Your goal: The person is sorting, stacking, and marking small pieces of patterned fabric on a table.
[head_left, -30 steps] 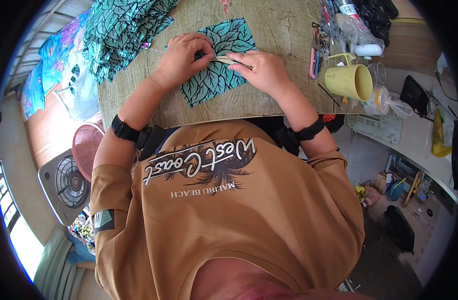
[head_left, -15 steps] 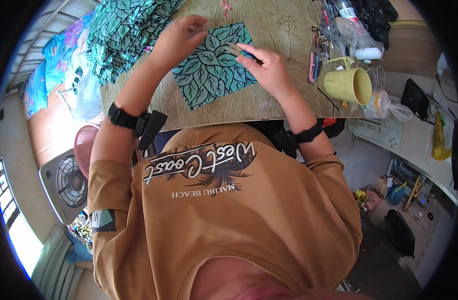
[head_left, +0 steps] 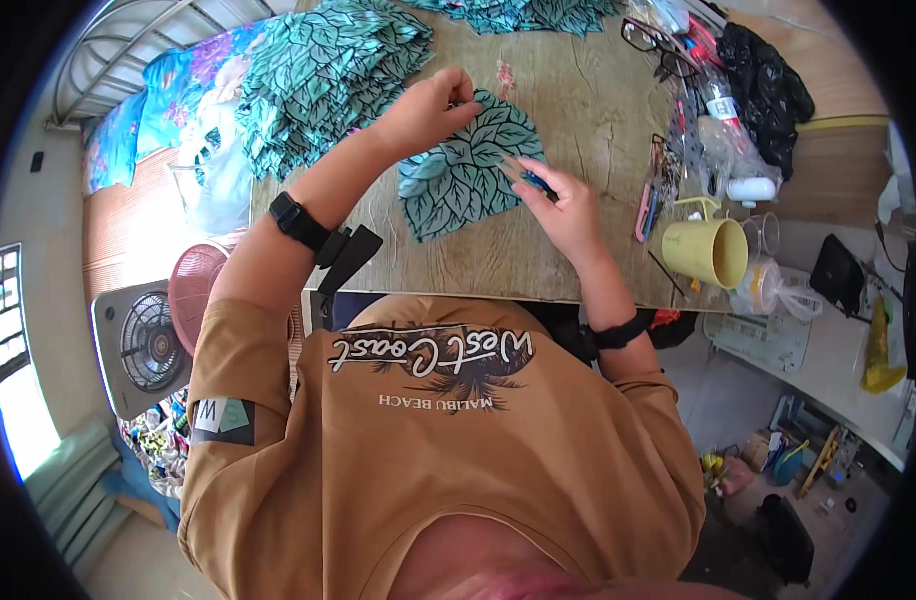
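A square of teal fabric (head_left: pixel 468 178) with a black leaf print lies on the wooden table (head_left: pixel 588 90) before me, its far left edge raised and curled. At that raised edge my left hand (head_left: pixel 433 110) is closed in a pinch on the fabric. Over the right side of the square, my right hand (head_left: pixel 568 210) grips a pair of thread snips (head_left: pixel 538 183) with blue handles, their pointed tips aimed left over the fabric. The palm partly hides the snips. Beside my left forearm rises a tall, loose pile of matching fabric pieces (head_left: pixel 328 80).
More leaf-print pieces (head_left: pixel 523 12) lie at the far edge. On the right are eyeglasses (head_left: pixel 658 50), a pink cutter (head_left: pixel 643 212), a yellow mug (head_left: pixel 703 250), a clear cup (head_left: pixel 766 235), a white bottle (head_left: pixel 751 190) and black plastic bags (head_left: pixel 763 95). A fan (head_left: pixel 143 345) stands at the left.
My left hand has gone from loosely curled over the fabric to pinching its far edge, which is now lifted. The right hand stays near the fabric's right side with the snips. The view has shifted.
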Demonstrator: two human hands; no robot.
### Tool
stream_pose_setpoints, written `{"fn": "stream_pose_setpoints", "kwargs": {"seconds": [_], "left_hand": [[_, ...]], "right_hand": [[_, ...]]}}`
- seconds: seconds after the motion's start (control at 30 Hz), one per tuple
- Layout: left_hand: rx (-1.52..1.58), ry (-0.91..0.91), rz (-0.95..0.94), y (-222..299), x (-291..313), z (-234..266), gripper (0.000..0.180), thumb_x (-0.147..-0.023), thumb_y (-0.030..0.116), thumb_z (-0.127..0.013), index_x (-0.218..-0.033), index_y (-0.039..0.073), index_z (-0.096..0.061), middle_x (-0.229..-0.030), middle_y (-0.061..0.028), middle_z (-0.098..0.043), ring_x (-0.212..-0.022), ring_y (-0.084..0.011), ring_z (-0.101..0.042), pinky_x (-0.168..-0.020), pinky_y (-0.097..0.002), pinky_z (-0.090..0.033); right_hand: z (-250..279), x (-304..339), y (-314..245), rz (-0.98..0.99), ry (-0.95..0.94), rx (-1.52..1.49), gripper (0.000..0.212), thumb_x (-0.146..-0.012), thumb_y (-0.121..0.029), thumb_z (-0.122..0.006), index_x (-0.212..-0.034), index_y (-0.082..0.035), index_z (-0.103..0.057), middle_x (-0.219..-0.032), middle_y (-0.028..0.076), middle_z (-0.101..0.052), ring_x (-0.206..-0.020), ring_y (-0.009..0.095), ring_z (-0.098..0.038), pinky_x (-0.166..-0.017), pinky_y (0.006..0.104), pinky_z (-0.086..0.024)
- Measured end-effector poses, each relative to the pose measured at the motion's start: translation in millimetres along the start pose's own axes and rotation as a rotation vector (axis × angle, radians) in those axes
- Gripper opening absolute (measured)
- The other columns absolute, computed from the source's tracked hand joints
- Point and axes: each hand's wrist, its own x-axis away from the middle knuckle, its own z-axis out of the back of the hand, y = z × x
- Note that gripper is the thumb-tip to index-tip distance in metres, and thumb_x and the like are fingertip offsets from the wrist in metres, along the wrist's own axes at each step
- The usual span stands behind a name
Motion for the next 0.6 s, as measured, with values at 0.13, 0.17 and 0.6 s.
{"fn": "stream_pose_setpoints", "kwargs": {"seconds": [0.13, 0.17, 0.6], "left_hand": [[0.317, 0.059, -0.208, -1, -15, 28, 0.018, -0.089, 0.015, -0.060, -0.105, 0.006, -0.056, -0.091, 0.0004, -0.060, -0.080, -0.0097, -0.057, -0.072, -0.0254, -0.047], [0.398, 0.070, -0.311, 2, -20, 39, 0.019, -0.090, 0.014, -0.059, -0.108, 0.006, -0.055, -0.093, 0.0004, -0.060, -0.082, -0.0085, -0.057, -0.073, -0.0243, -0.047], [0.049, 0.688, 0.477, -116, 21, 192, 0.053, -0.081, 0.027, -0.068, -0.128, 0.008, -0.050, -0.117, -0.0133, -0.058, -0.101, -0.0194, -0.057, -0.085, -0.0309, -0.046]], "right_hand": [[1, 2, -2, -0.030, -0.018, 0.005, 0.033, -0.079, -0.014, -0.071, -0.110, -0.005, -0.065, -0.085, 0.010, -0.068, -0.075, 0.013, -0.062, -0.068, 0.0251, -0.047], [1, 1, -2, -0.047, -0.023, 0.008, 0.033, -0.079, -0.013, -0.071, -0.110, -0.005, -0.065, -0.085, 0.010, -0.068, -0.075, 0.013, -0.063, -0.068, 0.0250, -0.048], [-1, 1, -12, 0.024, 0.026, -0.017, 0.034, -0.079, -0.024, -0.072, -0.108, -0.008, -0.065, -0.086, 0.013, -0.067, -0.075, 0.023, -0.065, -0.065, 0.0300, -0.049]]}}
